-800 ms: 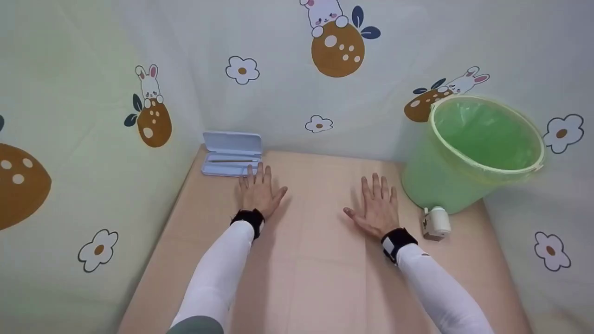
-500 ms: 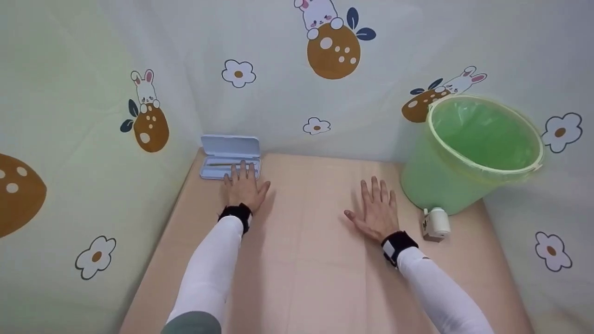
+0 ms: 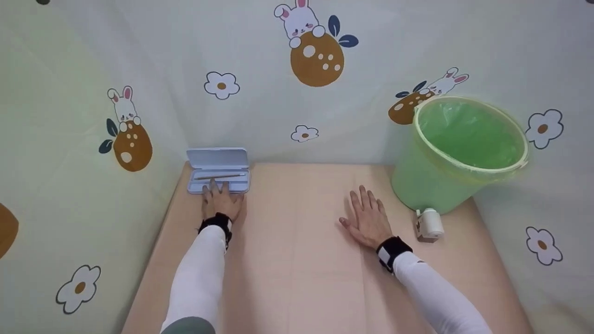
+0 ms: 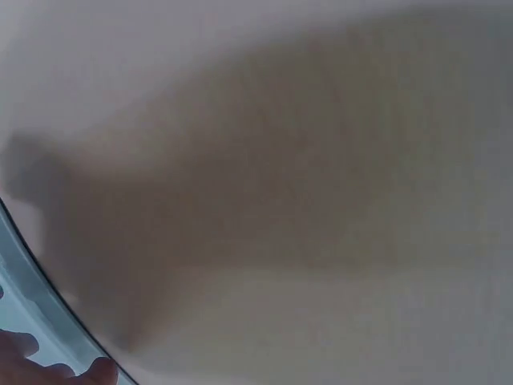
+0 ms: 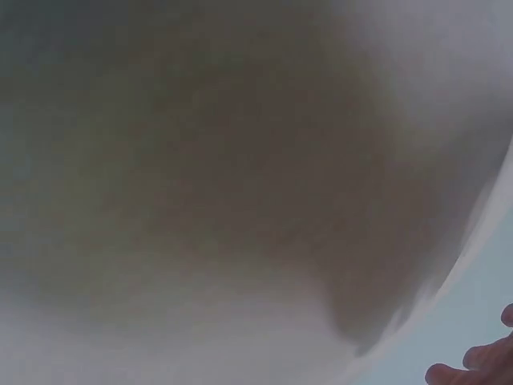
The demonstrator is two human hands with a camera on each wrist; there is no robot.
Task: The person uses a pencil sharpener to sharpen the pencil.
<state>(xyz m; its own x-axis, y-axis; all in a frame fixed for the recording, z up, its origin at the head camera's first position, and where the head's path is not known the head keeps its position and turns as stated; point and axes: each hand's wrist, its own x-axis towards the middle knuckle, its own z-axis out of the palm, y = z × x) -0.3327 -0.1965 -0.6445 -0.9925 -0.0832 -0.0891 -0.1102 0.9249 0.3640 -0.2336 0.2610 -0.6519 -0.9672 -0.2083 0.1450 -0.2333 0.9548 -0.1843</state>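
Observation:
My left hand (image 3: 221, 204) is at the front edge of a light blue pencil case (image 3: 218, 158), its fingers reaching over the lower tray. The case's lid stands raised against the wall, and a thin brown pencil (image 3: 219, 176) lies inside. In the left wrist view, fingertips (image 4: 100, 372) overlap the rim of the pencil case (image 4: 40, 287); whether they press on it cannot be told. Fingers spread and holding nothing, my right hand (image 3: 370, 222) is over the table left of the green bin. Its fingertips (image 5: 445, 374) show at the right wrist view's lower corner.
A green bin (image 3: 417, 162) with a clear liner stands at the table's back right. In front of it sits a small white bottle-like object (image 3: 430, 223) by a little box. Patterned fabric walls (image 3: 264, 111) border the tan table (image 3: 301, 260) behind and on both sides.
My left hand has moved left and come in front of the pencil case. The right hand has stayed nearly in place. The head view has shifted slightly.

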